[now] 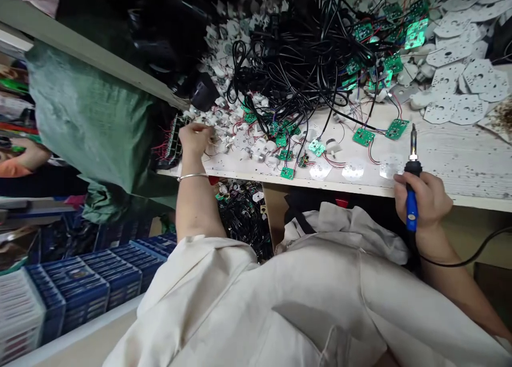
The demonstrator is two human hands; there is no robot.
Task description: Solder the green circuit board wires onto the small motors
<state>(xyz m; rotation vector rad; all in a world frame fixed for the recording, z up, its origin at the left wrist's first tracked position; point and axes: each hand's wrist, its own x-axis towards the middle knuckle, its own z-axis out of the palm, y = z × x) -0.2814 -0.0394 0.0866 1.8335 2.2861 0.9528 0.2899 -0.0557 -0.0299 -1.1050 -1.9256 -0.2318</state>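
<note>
My right hand (424,199) is closed around the blue handle of a soldering iron (412,169), tip pointing up over the front edge of the white workbench (460,159). My left hand (196,138), a thin bangle on its wrist, reaches to the bench's left end with fingers curled among small white parts and wired pieces (224,137); what it pinches is too small to name. Small green circuit boards (363,136) with red and black leads lie scattered between both hands.
A big tangle of black cables (304,63) covers the back of the bench. White round discs (460,52) pile at the right back. A green sack (88,116) hangs at left, blue crates (92,287) stand below, and more cables (240,217) sit under the bench.
</note>
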